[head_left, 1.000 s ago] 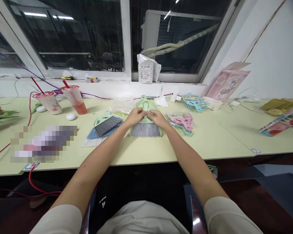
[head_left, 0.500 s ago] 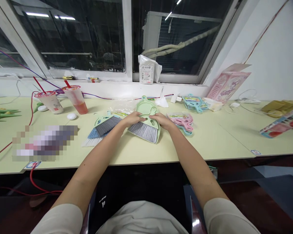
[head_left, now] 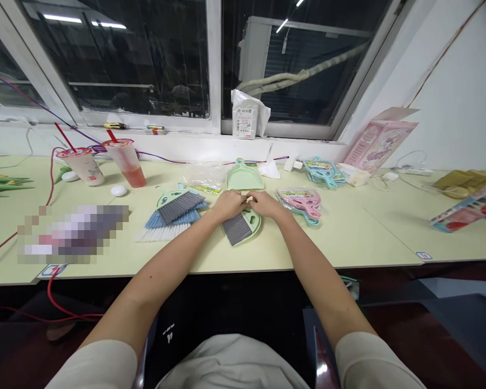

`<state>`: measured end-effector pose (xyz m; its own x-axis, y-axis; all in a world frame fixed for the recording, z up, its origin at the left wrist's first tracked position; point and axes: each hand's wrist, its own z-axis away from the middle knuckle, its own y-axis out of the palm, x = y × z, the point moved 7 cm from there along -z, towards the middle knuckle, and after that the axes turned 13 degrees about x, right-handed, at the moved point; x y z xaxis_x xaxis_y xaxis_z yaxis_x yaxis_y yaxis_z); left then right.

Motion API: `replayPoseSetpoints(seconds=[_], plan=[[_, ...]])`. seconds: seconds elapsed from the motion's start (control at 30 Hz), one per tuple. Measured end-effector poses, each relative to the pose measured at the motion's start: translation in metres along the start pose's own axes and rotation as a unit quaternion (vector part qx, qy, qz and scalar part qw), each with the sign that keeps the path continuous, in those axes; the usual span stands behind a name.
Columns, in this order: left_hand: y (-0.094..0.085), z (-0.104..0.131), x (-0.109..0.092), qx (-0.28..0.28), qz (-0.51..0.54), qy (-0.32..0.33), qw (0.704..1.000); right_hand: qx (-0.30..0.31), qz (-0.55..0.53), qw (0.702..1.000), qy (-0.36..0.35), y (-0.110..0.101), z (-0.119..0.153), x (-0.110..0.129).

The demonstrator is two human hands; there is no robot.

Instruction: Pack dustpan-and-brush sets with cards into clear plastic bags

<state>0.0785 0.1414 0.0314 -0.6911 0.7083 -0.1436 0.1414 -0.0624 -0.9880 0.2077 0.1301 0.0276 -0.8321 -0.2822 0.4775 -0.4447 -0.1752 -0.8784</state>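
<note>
Left hand [head_left: 229,205] partly hides the green brush [head_left: 237,229].

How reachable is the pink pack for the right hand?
Likely yes: the pink pack lies close beside the right hand with nothing standing between, though that hand seems busy at the grey brush.

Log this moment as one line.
left hand: at green brush, grip hidden; right hand: at same brush; green dustpan: beyond both hands
</note>
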Motion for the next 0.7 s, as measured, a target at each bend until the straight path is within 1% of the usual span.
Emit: replayPoseSetpoints(seconds=[0.07,0.13,0.2,0.27,0.37,0.5,0.6,0.7], plan=[[-0.004,0.003,0.012,-0.035,-0.017,-0.092,0.995,0.012,0.015,0.999,0.032,0.001,0.002,-0.006],[-0.005,0.008,0.026,-0.047,-0.017,-0.180,0.982,0.023,0.019,0.998,0.046,0.002,0.003,-0.010],[-0.002,0.012,0.039,-0.038,-0.010,-0.247,0.968,0.027,0.015,0.998,0.046,0.002,0.003,-0.012],[0.003,0.015,0.048,-0.023,-0.002,-0.289,0.957,0.030,0.014,0.999,0.040,0.002,0.002,-0.012],[0.011,0.014,0.056,0.008,0.012,-0.307,0.952,0.041,0.020,0.998,0.032,0.004,-0.001,-0.013],[0.017,0.011,0.057,0.054,0.029,-0.308,0.949,0.037,0.034,0.998,0.046,0.001,-0.002,-0.023],[0.013,0.013,0.049,0.068,0.021,-0.309,0.949,0.030,0.047,0.996,0.074,-0.004,-0.001,-0.035],[0.009,0.015,0.034,0.067,0.005,-0.283,0.957,0.028,0.056,0.993,0.100,-0.008,0.001,-0.042]])
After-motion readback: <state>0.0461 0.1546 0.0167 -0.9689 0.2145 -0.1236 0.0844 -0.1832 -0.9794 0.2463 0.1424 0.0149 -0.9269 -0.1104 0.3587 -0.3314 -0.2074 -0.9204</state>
